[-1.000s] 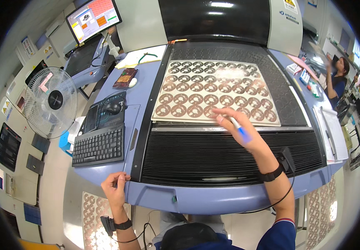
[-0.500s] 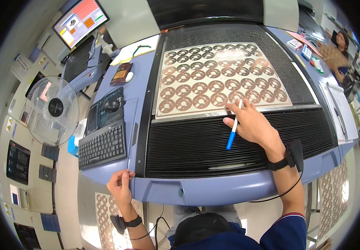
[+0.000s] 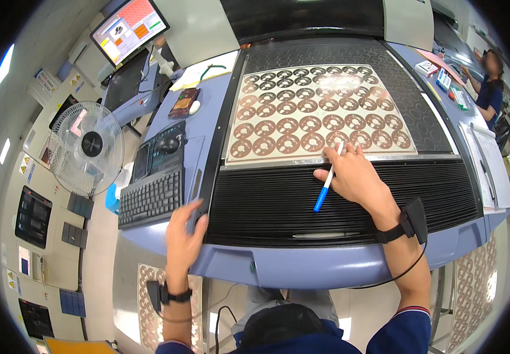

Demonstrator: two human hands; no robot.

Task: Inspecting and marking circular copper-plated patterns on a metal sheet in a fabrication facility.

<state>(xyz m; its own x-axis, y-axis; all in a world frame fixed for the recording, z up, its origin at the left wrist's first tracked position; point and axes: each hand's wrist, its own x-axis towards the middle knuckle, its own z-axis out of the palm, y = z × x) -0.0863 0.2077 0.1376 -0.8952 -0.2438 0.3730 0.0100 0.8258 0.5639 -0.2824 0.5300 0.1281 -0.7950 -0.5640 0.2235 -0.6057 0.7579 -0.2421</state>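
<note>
A flat panel [image 3: 255, 156] patterned with rows of copper-brown ring shapes lies on the machine's dark bed. At the panel's near edge my right hand [image 3: 358, 179] holds a white marker pen [image 3: 330, 179] with a blue end, which slants toward me. The fingertips of that hand rest on or just above the lowest row of rings; I cannot tell which. My left hand [image 3: 184, 239], fingers apart and holding nothing, is over the blue front edge [image 3: 290, 262] of the machine, close to the black keyboard [image 3: 151, 200]. A black band circles each wrist, with a cable at the right one.
Black ribbed bellows [image 3: 266, 197] run between the panel and the front edge, with a pale slim stick [image 3: 325, 235] on them. At left are a mouse [image 3: 173, 144], green-handled pliers [image 3: 212, 72], a fan [image 3: 92, 144] and a monitor [image 3: 130, 28]. Papers [image 3: 491, 177] lie at right, near another person [image 3: 489, 97].
My left hand has lifted from the machine's front left corner, moving up and right, and its fingers have spread. The right hand with the marker pen has hardly moved. The view has shifted slightly.
</note>
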